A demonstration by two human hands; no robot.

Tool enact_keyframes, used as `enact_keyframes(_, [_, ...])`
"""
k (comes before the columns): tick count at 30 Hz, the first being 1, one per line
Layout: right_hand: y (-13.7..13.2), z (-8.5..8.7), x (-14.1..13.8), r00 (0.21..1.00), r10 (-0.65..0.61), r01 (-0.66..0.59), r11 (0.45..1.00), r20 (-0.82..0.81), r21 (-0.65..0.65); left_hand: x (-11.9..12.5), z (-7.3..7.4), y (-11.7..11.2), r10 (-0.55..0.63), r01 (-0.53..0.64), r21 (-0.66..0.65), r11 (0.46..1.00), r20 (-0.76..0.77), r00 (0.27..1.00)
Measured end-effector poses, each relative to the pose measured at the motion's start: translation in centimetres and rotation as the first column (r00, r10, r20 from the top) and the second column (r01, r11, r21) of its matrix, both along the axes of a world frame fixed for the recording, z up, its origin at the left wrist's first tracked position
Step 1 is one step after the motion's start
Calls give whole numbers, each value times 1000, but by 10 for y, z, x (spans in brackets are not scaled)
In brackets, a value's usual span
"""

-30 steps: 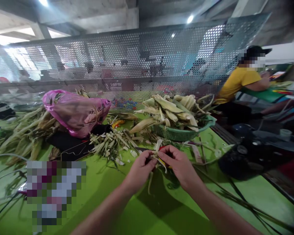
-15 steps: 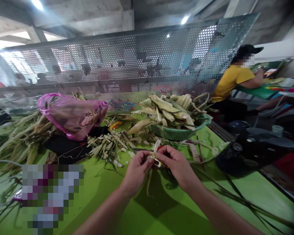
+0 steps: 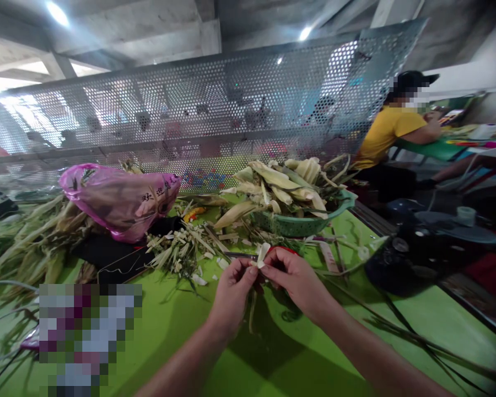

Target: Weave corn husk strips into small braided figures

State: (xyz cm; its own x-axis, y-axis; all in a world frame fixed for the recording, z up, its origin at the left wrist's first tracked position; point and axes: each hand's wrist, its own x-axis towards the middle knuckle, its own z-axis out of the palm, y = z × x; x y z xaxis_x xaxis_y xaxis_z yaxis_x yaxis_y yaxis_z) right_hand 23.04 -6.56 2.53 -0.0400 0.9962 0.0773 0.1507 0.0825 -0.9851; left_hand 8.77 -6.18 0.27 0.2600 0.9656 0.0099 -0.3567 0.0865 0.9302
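Note:
Between the fingertips of my two hands is a pale strip of corn husk (image 3: 263, 255), pinched from both sides. My left hand (image 3: 236, 281) is closed on its left end. From the right, my right hand (image 3: 291, 274) pinches it with thumb and forefinger. A thin stem hangs below my fingers. Just behind my hands lie scissors (image 3: 289, 251) with red handles, partly hidden by my right hand. Several cut husk strips (image 3: 184, 245) are heaped to the left, beyond my left hand.
A green basket (image 3: 293, 225) piled with corn husks stands behind my hands. At the left are a pink plastic bag (image 3: 119, 198) and more dried husks (image 3: 45, 237). A black bag (image 3: 397, 264) sits at the right edge. A person in yellow (image 3: 391, 132) sits beyond.
The loop in the husk strip has closed up, and the strip now stands folded between my fingertips. My hands have stayed in nearly the same place. The view has shifted slightly.

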Motion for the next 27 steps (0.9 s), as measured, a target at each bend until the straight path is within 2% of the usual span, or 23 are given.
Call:
enact_keyframes(3, [-2, 1, 0, 996, -15, 12, 999, 88, 30, 0, 1, 0, 10, -10, -19, 1000, -11, 1000])
enact_keyframes(8, [-3, -5, 1, 971, -51, 12, 986, 232, 165, -1, 1, 0, 39, -40, -52, 998, -18, 999])
enact_keyframes(11, [-1, -6, 1, 981, -56, 31, 990, 185, 140, 0, 0, 1, 68, -65, -97, 993, 23, 997])
enact_keyframes(16, [1, 6, 2, 1000, -10, 10, 999, 18, 49, 2, -2, 0, 60, -51, -132, 990, 64, 996])
enact_keyframes(22, [-2, 5, 2, 996, -35, 29, 996, 77, 82, 1, 0, -1, -8, 11, -105, 994, 29, 1000])
enact_keyframes(27, [-1, -1, 2, 993, -37, 26, 994, 112, 103, -1, 1, 2, -23, 33, -153, 988, 68, 997])
